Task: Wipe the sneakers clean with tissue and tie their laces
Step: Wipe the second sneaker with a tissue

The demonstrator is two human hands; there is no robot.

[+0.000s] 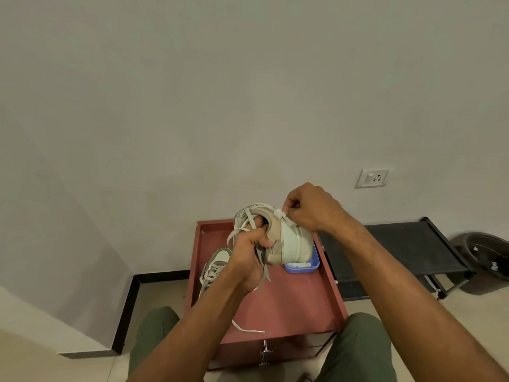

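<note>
A pale green and beige sneaker (292,238) is held up in the air above the red cabinet top (289,299), heel toward me. My left hand (249,255) grips it at the collar, with loose laces hanging past the fingers. My right hand (311,208) pinches a small wad of white tissue (281,213) against the top of the heel. The second sneaker (216,264) lies on the cabinet top at the left, partly hidden by my left wrist, one lace (248,329) trailing toward the front edge.
A blue tray (303,267) holding white tissue sits on the cabinet behind the held sneaker. A black rack (399,249) stands to the right, with a dark basin (487,255) on the floor beyond it. My knees flank the cabinet's drawer handle (265,352).
</note>
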